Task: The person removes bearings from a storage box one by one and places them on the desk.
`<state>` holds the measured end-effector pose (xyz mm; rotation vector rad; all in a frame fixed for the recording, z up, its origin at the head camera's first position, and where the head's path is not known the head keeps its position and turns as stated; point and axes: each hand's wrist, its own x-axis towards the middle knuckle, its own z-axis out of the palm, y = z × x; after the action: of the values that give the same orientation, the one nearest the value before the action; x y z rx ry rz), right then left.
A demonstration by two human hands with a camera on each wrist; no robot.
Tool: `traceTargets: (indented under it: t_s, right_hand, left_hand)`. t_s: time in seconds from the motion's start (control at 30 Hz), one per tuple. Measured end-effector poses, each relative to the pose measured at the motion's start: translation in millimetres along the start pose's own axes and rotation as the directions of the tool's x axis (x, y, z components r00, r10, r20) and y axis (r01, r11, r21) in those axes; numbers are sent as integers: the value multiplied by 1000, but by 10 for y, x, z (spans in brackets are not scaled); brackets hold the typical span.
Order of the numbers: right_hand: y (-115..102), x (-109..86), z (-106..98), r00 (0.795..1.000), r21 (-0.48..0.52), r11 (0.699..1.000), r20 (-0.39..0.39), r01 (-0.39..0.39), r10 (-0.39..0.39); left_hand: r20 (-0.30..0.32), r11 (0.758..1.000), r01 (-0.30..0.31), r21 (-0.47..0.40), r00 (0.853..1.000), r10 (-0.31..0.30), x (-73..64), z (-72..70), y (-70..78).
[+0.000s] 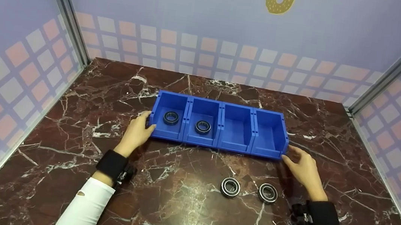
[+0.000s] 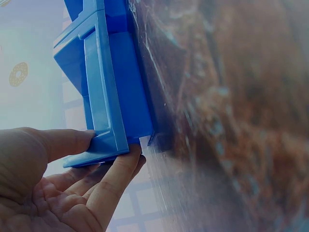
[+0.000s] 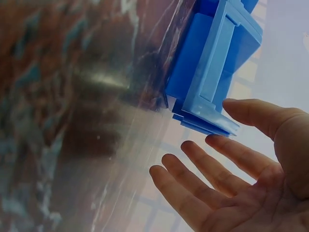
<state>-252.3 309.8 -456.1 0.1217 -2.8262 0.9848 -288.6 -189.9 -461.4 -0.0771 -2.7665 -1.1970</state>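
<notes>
A row of joined blue storage bins (image 1: 234,147) stands on the table in the head view. My left hand (image 1: 137,131) holds its left end, thumb (image 2: 79,141) on the front corner and fingers against the side and under it. At the right end my right hand (image 1: 303,167) has its fingers (image 3: 212,166) spread nearly straight, fingertips and thumb close to the corner; whether they touch is hard to tell. One ball bearing (image 1: 175,121) lies in the leftmost bin, another bearing (image 1: 207,131) in the bin beside it. The two right bins hold nothing.
Two more ball bearings, a left one (image 1: 238,189) and a right one (image 1: 275,196), lie flat on the dark marbled table (image 1: 175,200) in front of the bins. Lilac panels (image 1: 204,11) with metal corner posts (image 1: 73,18) enclose the back and sides.
</notes>
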Motion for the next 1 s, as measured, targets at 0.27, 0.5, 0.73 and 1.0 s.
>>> traceTargets:
  t_s: [0.27,0.5,0.73,1.0]
  right_hand:
    - [12,95,32,999,44,999,43,-19,17]
    - [29,174,45,998,33,999,49,-42,41]
    - [42,249,71,997,44,997,60,-57,55]
    - [46,300,95,995,76,994,68,-73,68]
  left_hand:
    - [-4,1000,-2,5,1000,2,3,5,2]
    - [-17,1000,-9,1,1000,9,0,15,4]
    - [-5,1000,-4,4,1000,4,-4,5,12]
    - [-5,1000,-8,4,1000,8,1,2,3]
